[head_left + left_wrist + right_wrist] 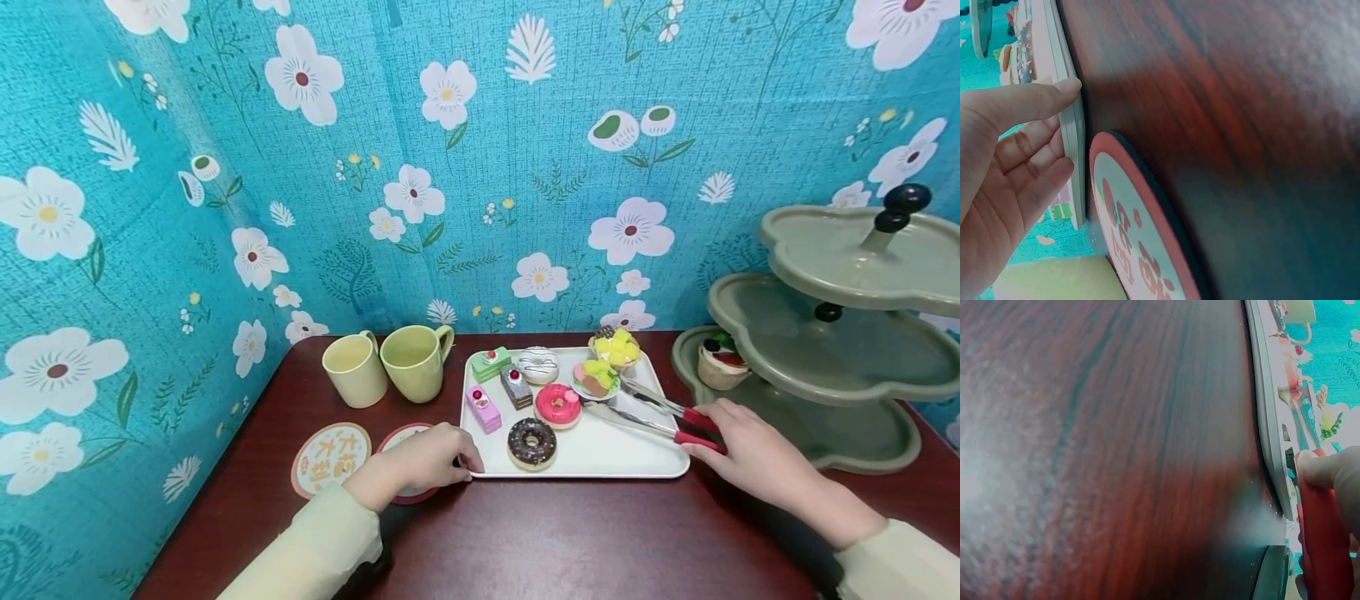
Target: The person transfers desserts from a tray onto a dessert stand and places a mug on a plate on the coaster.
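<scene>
My left hand holds the front left corner of a white tray; in the left wrist view the thumb and fingers touch its rim. In my right hand are metal tongs with red handles. The spread tips of the tongs reach over the tray to a small fruit tart; whether they touch it I cannot tell. Behind it sits a yellow-topped tart. Also on the tray are a chocolate donut, a pink donut, a white donut and several small cake slices.
A green three-tier stand rises at the right, with a tart on its bottom tier. Two mugs, one cream and one green, stand left of the tray. Two round coasters lie before them. Flowered blue cloth hangs behind.
</scene>
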Available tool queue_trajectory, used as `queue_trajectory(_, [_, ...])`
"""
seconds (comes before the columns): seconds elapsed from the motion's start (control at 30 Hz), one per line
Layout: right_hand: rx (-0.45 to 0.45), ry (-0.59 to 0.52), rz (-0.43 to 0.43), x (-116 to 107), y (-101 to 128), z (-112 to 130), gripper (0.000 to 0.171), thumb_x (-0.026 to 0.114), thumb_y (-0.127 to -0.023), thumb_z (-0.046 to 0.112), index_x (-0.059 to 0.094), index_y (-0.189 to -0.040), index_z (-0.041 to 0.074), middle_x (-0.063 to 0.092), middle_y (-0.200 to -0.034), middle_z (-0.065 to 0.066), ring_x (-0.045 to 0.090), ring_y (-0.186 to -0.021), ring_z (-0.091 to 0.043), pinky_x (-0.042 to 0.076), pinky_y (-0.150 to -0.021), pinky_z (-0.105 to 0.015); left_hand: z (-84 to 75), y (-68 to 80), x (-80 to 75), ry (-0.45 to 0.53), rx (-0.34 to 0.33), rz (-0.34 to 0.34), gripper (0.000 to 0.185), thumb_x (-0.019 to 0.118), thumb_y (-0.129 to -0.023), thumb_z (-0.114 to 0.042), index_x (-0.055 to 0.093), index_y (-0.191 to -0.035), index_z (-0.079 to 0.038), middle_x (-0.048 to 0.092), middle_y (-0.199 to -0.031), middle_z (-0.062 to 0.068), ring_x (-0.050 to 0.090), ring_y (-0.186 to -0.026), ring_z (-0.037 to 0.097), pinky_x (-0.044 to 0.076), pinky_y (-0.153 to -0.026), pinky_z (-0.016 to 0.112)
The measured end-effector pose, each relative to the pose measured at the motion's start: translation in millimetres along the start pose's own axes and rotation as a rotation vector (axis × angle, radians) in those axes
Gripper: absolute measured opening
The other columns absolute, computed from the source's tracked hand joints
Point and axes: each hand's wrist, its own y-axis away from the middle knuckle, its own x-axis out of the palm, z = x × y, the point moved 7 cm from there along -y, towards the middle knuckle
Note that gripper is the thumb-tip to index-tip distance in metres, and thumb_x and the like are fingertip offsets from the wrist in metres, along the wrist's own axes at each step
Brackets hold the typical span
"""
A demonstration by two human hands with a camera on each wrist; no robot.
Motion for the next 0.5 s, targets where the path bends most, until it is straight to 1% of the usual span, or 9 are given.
queue_trajectory(0.2, [0.013,-0.011,0.010,2.7,-3.1,0.7,0.059,0.086,-0.082,0.031,0.064,-0.119,-0.008,0.064,-0.111,-0.023,0.061,-0.102,-0.042,0.053,-0.085,-0.061,0.9,-1.0,1.8,-0.015,0.010,-0.001,0.013,0.077,-0.088,-0.001,0.081,-0.096,-0.011,0.071,-0.088,-0.010,0.062,-0.082,0.001,0.052,-0.079,0.020])
queue_trajectory(0.37, [0.015,-0.009,0.005,3.2,-6.8,2.7,0.058,0.086,-0.081,0.032,0.064,-0.119,-0.007,0.063,-0.112,-0.025,0.060,-0.102,-0.044,0.053,-0.084,-0.062,0.2,-1.5,1.3,-0.031,0.041,-0.015,0.015,0.077,-0.086,0.002,0.080,-0.095,-0.010,0.072,-0.088,-0.007,0.062,-0.081,0.003,0.052,-0.078,0.020])
queue_trajectory(0.5, [0.010,-0.013,0.005,4.1,-8.4,4.7,0.056,0.086,-0.082,0.030,0.064,-0.117,-0.008,0.062,-0.111,-0.024,0.060,-0.101,-0.043,0.053,-0.084,-0.062,-0.2,-1.2,0.6,-0.033,0.041,-0.014,0.015,0.077,-0.086,0.002,0.080,-0.095,-0.010,0.072,-0.088,-0.007,0.062,-0.081,0.002,0.052,-0.078,0.020])
